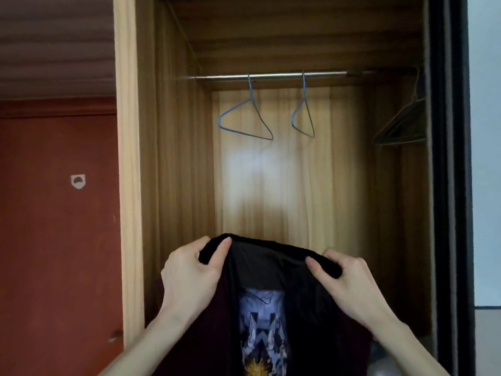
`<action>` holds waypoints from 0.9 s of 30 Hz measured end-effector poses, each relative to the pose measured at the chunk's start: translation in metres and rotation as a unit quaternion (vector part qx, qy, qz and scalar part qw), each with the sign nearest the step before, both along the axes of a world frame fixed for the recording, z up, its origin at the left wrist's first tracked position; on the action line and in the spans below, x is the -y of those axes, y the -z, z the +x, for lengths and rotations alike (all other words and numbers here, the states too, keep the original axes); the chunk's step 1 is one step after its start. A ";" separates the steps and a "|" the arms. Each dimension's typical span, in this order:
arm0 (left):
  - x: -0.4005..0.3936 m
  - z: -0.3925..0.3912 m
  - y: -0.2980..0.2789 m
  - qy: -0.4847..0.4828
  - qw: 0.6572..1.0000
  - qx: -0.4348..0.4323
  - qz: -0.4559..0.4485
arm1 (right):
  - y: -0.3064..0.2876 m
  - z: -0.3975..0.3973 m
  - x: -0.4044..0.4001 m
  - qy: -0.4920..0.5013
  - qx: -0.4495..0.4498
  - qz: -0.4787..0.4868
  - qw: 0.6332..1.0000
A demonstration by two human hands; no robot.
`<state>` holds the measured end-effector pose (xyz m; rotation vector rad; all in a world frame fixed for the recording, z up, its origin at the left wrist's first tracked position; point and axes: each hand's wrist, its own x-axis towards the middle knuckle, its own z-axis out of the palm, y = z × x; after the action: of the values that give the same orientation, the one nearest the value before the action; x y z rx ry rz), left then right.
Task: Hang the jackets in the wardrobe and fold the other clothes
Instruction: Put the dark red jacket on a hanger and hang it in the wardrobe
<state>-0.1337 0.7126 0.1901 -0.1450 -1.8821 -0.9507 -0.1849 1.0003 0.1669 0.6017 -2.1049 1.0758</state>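
Note:
I hold a black T-shirt (268,270) with a pale blue and yellow print up in front of the open wooden wardrobe (273,185). My left hand (193,272) grips its top edge on the left and my right hand (349,280) grips it on the right. The shirt hangs down between my forearms and runs out of the frame at the bottom. Above, a metal rail (271,76) carries two bare blue wire hangers, one at the left (244,119) and one at the middle (303,115).
Several dark hangers (401,126) hang at the rail's right end, beside the dark sliding door edge (447,185). A red wall (57,226) with a small white hook lies left of the wardrobe's side panel (128,172).

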 end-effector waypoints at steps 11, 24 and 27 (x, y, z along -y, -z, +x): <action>-0.015 -0.040 -0.063 -0.071 0.995 -0.062 -0.025 | -0.046 -0.068 0.020 0.002 -0.038 0.064 0.997; 0.008 -0.071 -0.086 -0.112 0.983 -0.026 -0.141 | -0.289 -0.095 0.173 -0.151 0.027 -0.070 0.986; 0.019 -0.075 -0.088 -0.108 0.983 -0.026 -0.144 | -0.322 -0.116 0.205 -0.137 0.058 -0.088 0.985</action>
<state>-0.2087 0.6938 0.2776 -0.1334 -1.9341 -0.5211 -0.3012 0.7957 0.4894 0.7724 -2.0364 1.4661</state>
